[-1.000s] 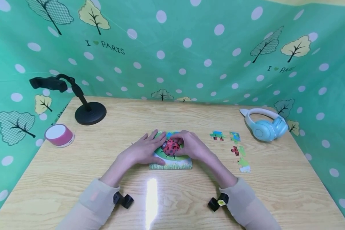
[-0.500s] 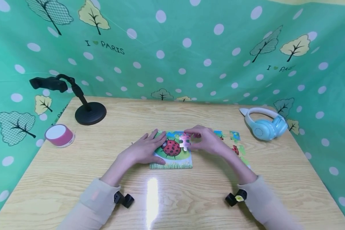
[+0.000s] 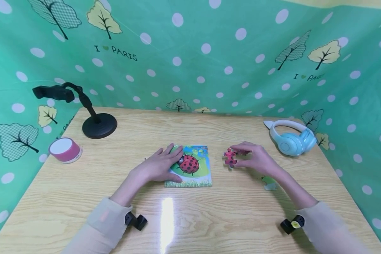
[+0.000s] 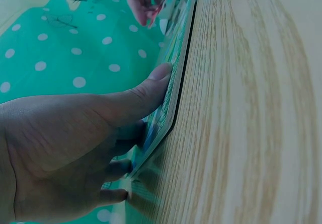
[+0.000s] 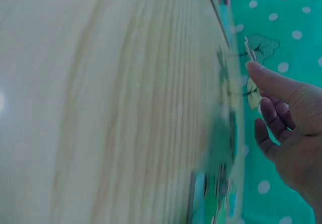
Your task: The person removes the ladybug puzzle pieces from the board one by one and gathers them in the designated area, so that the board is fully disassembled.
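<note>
My left hand (image 3: 157, 166) rests on the left side of a square ladybug jigsaw board (image 3: 195, 182), fingers spread and straight. In the left wrist view the thumb and fingertips of this hand (image 4: 95, 143) touch the board's surface near its edge (image 4: 177, 103). My right hand (image 3: 255, 160) pinches a red puzzle piece (image 3: 230, 158) with black dots between thumb and fingers, off to the right of the board. From the right wrist view that piece (image 5: 249, 49) shows edge-on above the table, with the other fingers curled loosely.
A green and white puzzle piece (image 3: 268, 183) lies right of the board; my right hand and forearm cover the other loose pieces. Light-blue headphones (image 3: 292, 141) sit at the back right. A black stand (image 3: 99, 125) and a pink cylinder (image 3: 65, 150) are at the left.
My right hand has lifted the red puzzle piece off the board and carried it right, toward the loose pieces. The left hand has stayed on the board.
</note>
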The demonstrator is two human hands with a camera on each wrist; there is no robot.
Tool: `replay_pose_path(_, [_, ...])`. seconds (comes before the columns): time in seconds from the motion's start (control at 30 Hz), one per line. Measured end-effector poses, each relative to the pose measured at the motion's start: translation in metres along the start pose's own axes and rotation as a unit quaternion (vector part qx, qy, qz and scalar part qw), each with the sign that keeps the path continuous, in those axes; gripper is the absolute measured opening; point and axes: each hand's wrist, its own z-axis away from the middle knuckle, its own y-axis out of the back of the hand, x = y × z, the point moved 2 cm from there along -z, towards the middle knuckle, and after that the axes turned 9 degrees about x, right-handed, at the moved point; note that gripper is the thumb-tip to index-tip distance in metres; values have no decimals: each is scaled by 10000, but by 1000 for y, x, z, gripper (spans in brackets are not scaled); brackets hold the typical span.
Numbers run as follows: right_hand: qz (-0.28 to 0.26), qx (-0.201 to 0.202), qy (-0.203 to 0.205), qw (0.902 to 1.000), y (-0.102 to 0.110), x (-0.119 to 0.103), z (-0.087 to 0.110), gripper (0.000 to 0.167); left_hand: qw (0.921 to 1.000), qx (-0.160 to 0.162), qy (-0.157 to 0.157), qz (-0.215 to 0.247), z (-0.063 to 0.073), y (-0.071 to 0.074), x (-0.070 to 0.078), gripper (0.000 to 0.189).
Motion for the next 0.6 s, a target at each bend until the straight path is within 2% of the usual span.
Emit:
replay_pose_path(0.3, [237, 46, -154, 9996, 15, 22, 16, 68, 10000, -8, -2, 28, -1, 0, 1, 104])
replay_pose_path(0.6, [428, 42, -132, 9990, 18, 35, 20, 67, 10000, -49, 65, 44, 0, 1, 1, 104])
